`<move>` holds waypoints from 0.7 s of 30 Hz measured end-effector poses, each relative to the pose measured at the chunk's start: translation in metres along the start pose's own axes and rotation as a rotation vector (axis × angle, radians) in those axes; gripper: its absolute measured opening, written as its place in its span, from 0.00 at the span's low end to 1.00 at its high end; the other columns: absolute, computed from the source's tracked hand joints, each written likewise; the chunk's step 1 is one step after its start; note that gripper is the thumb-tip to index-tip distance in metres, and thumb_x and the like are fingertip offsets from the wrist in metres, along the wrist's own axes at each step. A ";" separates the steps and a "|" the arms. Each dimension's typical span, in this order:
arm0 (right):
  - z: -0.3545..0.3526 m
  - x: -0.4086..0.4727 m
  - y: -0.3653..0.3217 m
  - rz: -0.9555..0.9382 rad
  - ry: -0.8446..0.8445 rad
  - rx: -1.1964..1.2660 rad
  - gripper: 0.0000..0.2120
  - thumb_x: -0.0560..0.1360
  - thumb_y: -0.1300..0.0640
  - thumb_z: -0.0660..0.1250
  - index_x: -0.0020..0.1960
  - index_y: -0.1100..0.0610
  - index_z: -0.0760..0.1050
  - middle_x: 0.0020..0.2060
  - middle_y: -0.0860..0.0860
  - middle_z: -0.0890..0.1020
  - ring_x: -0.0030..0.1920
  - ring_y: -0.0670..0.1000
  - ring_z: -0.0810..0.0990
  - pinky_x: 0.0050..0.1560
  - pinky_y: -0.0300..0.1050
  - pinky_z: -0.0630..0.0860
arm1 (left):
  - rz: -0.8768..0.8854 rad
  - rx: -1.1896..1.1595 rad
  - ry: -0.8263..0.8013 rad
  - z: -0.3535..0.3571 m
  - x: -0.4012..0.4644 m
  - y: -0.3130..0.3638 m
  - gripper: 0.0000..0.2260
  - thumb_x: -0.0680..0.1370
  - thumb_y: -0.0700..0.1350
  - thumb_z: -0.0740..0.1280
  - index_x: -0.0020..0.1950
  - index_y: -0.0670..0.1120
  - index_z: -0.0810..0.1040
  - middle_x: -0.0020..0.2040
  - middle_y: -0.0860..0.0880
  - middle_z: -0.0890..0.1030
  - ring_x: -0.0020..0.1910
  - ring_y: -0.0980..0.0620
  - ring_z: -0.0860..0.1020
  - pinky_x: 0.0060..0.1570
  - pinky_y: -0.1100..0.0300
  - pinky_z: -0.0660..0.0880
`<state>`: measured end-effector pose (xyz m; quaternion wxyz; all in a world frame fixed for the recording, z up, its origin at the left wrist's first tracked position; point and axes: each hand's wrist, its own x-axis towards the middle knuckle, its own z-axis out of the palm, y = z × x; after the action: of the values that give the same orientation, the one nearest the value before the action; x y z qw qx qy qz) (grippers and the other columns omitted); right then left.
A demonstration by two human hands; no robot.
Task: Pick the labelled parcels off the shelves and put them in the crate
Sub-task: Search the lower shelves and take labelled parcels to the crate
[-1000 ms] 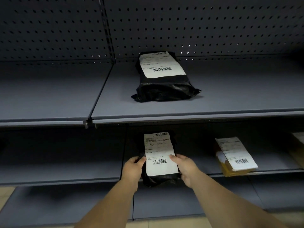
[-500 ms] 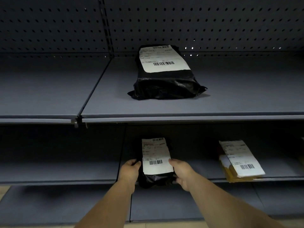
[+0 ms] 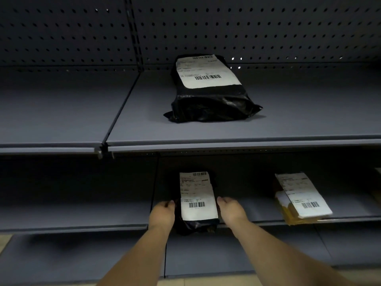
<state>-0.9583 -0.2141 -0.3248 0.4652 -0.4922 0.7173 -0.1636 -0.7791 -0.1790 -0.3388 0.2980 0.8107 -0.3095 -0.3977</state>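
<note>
A small black parcel [image 3: 196,195] with a long white barcode label lies at the front of the lower shelf [image 3: 257,209], its near end overhanging the edge. My left hand [image 3: 162,213] grips its left side and my right hand [image 3: 232,211] grips its right side, thumbs on top by the label. A larger black parcel [image 3: 208,93] with a white label lies on the upper shelf [image 3: 206,139], near the back panel. A yellow padded parcel [image 3: 303,199] with a white label lies on the lower shelf to the right. No crate is in view.
A perforated back panel [image 3: 247,27] closes the shelving behind. A vertical upright [image 3: 135,32] splits the left and right bays. Another pale item [image 3: 378,195] shows at the far right edge of the lower shelf. A bottom shelf [image 3: 206,254] sits below my arms, above tan floor.
Both hands have stayed on the small black parcel's sides. The parcel and hands sit slightly lower and a little farther in on the lower shelf, and the view has shifted.
</note>
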 end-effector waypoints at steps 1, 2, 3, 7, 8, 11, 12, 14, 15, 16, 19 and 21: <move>-0.002 -0.004 0.001 -0.083 0.068 -0.164 0.18 0.81 0.51 0.54 0.64 0.59 0.73 0.59 0.58 0.78 0.58 0.57 0.76 0.55 0.45 0.72 | 0.085 0.154 0.037 -0.005 -0.005 0.001 0.15 0.81 0.48 0.58 0.59 0.41 0.77 0.53 0.40 0.80 0.47 0.45 0.76 0.45 0.59 0.71; -0.005 -0.008 0.002 -0.159 0.134 -0.316 0.18 0.81 0.50 0.53 0.64 0.57 0.73 0.59 0.57 0.78 0.59 0.56 0.76 0.55 0.45 0.72 | 0.182 0.317 0.081 -0.009 -0.011 0.003 0.14 0.81 0.49 0.57 0.57 0.42 0.77 0.52 0.41 0.80 0.46 0.46 0.76 0.44 0.58 0.72; -0.008 -0.013 0.003 -0.243 0.212 -0.473 0.18 0.81 0.49 0.53 0.64 0.55 0.73 0.59 0.55 0.78 0.59 0.55 0.75 0.55 0.46 0.72 | 0.283 0.489 0.132 -0.014 -0.016 0.004 0.14 0.81 0.50 0.57 0.56 0.44 0.77 0.52 0.43 0.80 0.47 0.46 0.76 0.45 0.56 0.73; -0.018 -0.037 0.004 -0.564 0.343 -0.903 0.17 0.79 0.49 0.53 0.61 0.52 0.75 0.59 0.50 0.78 0.63 0.52 0.72 0.66 0.47 0.63 | 0.599 0.941 0.238 -0.023 -0.040 0.015 0.15 0.79 0.55 0.55 0.57 0.50 0.75 0.55 0.50 0.78 0.55 0.49 0.75 0.57 0.54 0.70; -0.019 -0.043 0.004 -0.592 0.334 -0.926 0.17 0.79 0.49 0.53 0.62 0.52 0.75 0.61 0.50 0.77 0.66 0.52 0.70 0.69 0.48 0.60 | 0.646 0.972 0.230 -0.023 -0.045 0.018 0.15 0.79 0.55 0.54 0.58 0.51 0.75 0.56 0.51 0.78 0.56 0.49 0.75 0.59 0.54 0.68; -0.022 -0.057 0.006 -0.602 0.348 -0.939 0.18 0.80 0.48 0.53 0.65 0.52 0.73 0.65 0.50 0.74 0.71 0.52 0.64 0.73 0.50 0.54 | 0.731 1.038 0.203 -0.022 -0.055 0.023 0.17 0.80 0.56 0.53 0.60 0.50 0.75 0.58 0.50 0.77 0.58 0.49 0.74 0.63 0.52 0.66; -0.023 -0.062 0.007 -0.594 0.360 -0.937 0.18 0.80 0.48 0.53 0.65 0.52 0.72 0.65 0.50 0.73 0.71 0.51 0.63 0.73 0.50 0.54 | 0.749 1.051 0.194 -0.021 -0.059 0.023 0.18 0.80 0.56 0.53 0.61 0.50 0.74 0.58 0.50 0.77 0.58 0.49 0.74 0.63 0.52 0.66; -0.025 -0.071 0.011 -0.561 0.387 -0.914 0.18 0.80 0.48 0.53 0.66 0.51 0.71 0.66 0.49 0.73 0.72 0.51 0.63 0.73 0.49 0.53 | 0.777 1.058 0.186 -0.019 -0.065 0.024 0.18 0.80 0.56 0.53 0.61 0.48 0.74 0.58 0.49 0.77 0.58 0.48 0.74 0.62 0.53 0.66; -0.026 -0.076 0.013 -0.545 0.403 -0.898 0.19 0.80 0.48 0.53 0.67 0.51 0.71 0.66 0.49 0.72 0.72 0.51 0.63 0.73 0.49 0.54 | 0.792 1.056 0.183 -0.018 -0.069 0.024 0.18 0.80 0.56 0.53 0.61 0.48 0.74 0.58 0.49 0.77 0.57 0.48 0.74 0.61 0.53 0.67; -0.028 -0.080 0.016 -0.528 0.419 -0.882 0.19 0.80 0.48 0.53 0.67 0.51 0.71 0.66 0.49 0.73 0.72 0.51 0.63 0.73 0.49 0.54 | 0.806 1.054 0.179 -0.016 -0.072 0.025 0.18 0.80 0.56 0.53 0.62 0.48 0.74 0.58 0.48 0.77 0.57 0.48 0.74 0.60 0.53 0.67; -0.034 -0.089 0.023 -0.493 0.463 -0.840 0.19 0.80 0.48 0.54 0.67 0.51 0.71 0.66 0.49 0.73 0.71 0.51 0.64 0.73 0.49 0.57 | 0.835 1.031 0.170 -0.011 -0.080 0.028 0.17 0.80 0.55 0.54 0.61 0.48 0.74 0.59 0.48 0.77 0.56 0.48 0.74 0.56 0.54 0.68; -0.041 -0.093 0.027 -0.482 0.488 -0.828 0.18 0.80 0.48 0.54 0.66 0.51 0.72 0.64 0.49 0.74 0.70 0.51 0.66 0.71 0.48 0.60 | 0.841 1.005 0.167 -0.006 -0.086 0.030 0.17 0.80 0.55 0.54 0.61 0.49 0.74 0.58 0.48 0.77 0.56 0.49 0.74 0.53 0.55 0.69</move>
<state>-0.9997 -0.1311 -0.2758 0.0012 -0.7329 0.6757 -0.0790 -0.8248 -0.1328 -0.2741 0.0363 0.6893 -0.7235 0.0094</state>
